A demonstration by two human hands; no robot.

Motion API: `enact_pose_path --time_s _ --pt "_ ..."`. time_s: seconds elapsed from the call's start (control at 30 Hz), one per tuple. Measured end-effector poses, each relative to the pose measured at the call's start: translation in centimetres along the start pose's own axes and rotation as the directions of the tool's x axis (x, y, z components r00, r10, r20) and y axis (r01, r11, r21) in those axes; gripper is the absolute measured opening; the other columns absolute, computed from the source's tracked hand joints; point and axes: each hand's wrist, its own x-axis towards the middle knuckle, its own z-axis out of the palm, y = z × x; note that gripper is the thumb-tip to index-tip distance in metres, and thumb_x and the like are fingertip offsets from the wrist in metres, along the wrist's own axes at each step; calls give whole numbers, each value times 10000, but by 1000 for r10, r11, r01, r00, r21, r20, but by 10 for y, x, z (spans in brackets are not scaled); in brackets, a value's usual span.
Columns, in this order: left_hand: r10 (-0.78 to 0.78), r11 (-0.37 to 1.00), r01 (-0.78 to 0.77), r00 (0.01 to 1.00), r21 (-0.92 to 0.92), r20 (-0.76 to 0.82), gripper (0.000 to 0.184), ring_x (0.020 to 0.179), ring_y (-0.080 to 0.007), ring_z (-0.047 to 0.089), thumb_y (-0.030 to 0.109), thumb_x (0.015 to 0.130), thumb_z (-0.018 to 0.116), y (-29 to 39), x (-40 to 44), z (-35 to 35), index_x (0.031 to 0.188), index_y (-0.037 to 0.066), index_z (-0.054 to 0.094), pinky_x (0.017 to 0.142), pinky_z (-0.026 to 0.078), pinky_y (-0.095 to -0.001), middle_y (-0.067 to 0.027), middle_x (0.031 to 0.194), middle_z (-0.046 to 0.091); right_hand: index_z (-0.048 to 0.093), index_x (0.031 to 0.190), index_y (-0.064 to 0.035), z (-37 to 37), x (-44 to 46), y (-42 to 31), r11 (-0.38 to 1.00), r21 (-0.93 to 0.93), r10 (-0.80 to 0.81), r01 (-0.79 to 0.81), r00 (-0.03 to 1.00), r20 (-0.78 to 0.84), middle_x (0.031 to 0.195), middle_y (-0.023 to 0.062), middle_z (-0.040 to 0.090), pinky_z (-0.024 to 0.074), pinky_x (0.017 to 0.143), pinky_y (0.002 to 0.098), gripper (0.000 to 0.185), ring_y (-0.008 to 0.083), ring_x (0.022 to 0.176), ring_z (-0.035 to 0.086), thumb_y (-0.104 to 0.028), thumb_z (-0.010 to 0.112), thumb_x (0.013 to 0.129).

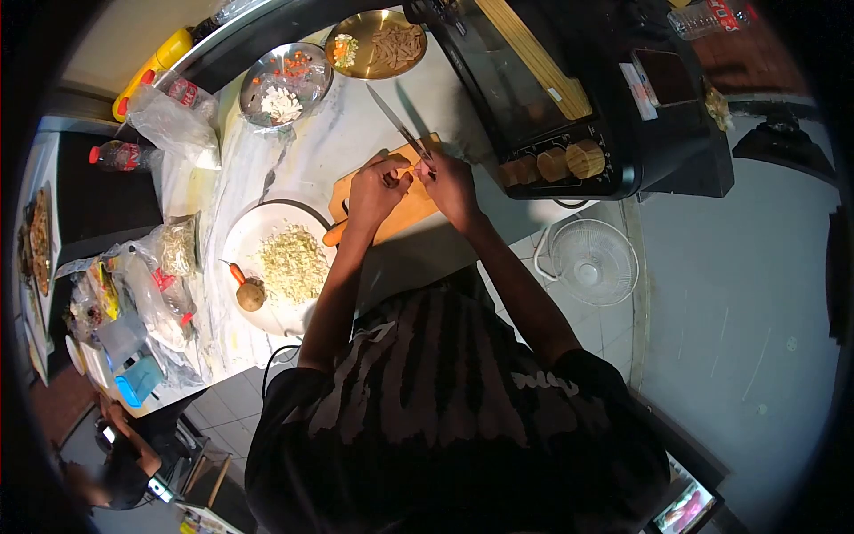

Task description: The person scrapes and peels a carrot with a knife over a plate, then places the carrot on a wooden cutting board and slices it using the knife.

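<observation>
My right hand point(447, 189) is closed around a knife point(391, 114), whose long blade points up and away to the left. Close beside it, my left hand point(381, 189) has its fingers curled in a pinch. A small orange piece point(412, 169) shows between the two hands; which hand grips it I cannot tell. Both hands are over a wooden cutting board point(405, 224). At the board's lower left end lies an orange carrot-like piece point(334, 234), partly beside my left wrist.
Left of the board, a white plate point(240, 233) bears chopped pale vegetable, a chili and a round brown vegetable. Two metal plates, one silver point(252, 89) and one golden point(366, 69), hold cut food farther back. A black oven point(569, 98) stands right. Bottles and bags line the left.
</observation>
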Motion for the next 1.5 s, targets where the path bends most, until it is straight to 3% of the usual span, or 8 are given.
enact_pose_path --time_s 0.73,0.83,1.23,1.3,1.33,1.4,1.43,1.5 --pt "-35 998 35 999 -49 -4 196 632 -188 646 100 751 778 -4 -1 3 943 76 747 625 531 -321 -89 807 658 599 893 -49 5 3 7 1000 -10 -12 12 999 -32 803 151 666 522 665 452 140 359 736 662 -157 683 860" --pt "3 999 -4 1000 -40 -20 214 601 -147 606 91 772 790 -4 -1 4 983 94 757 591 503 -303 -48 742 581 596 897 -44 5 3 8 999 -23 -48 47 998 -47 804 152 671 524 664 454 142 364 742 666 -155 678 865" --pt "-7 1000 7 1000 -16 -16 216 627 -175 632 107 771 781 2 0 2 984 96 746 613 524 -310 -72 769 632 538 924 -14 -12 -3 -6 997 71 13 -12 1000 -16 905 201 661 517 707 431 99 381 845 664 -67 609 881" --pt "25 1000 -25 999 2 -24 215 624 -172 625 117 775 788 4 -1 1 986 100 748 606 520 -308 -70 775 630 533 1020 -14 -29 -8 -25 939 215 258 -267 964 71 956 234 657 512 751 455 136 400 909 658 -75 566 903" --pt "25 1000 -25 999 3 -21 215 624 -172 625 117 775 788 3 -2 1 986 100 748 606 520 -308 -70 775 630 533 1020 -14 -32 -15 -26 938 216 261 -270 963 70 956 234 657 512 751 455 136 400 909 658 -75 566 903" --pt "-16 1000 16 1000 -19 -13 209 618 -172 619 124 779 791 1 -2 3 981 95 749 602 517 -313 -70 774 624 507 1248 -23 -40 -29 -28 882 251 360 -399 914 188 1000 264 651 497 817 470 327 421 978 646 -88 506 927" --pt "-14 1000 13 1000 -20 -9 209 618 -172 619 124 779 791 0 -2 4 981 95 749 602 517 -313 -70 774 624 507 1248 -23 -43 -38 -26 881 252 363 -401 913 185 1000 264 651 497 817 470 327 421 978 646 -88 506 927" --pt "-5 1000 4 1000 -29 -21 214 598 -143 615 109 800 793 -3 -2 5 1011 97 758 570 502 -292 -54 760 581 373 1464 -75 -44 -58 -19 933 305 147 -192 976 163 1040 284 641 477 871 471 530 431 1036 629 -93 456 940"
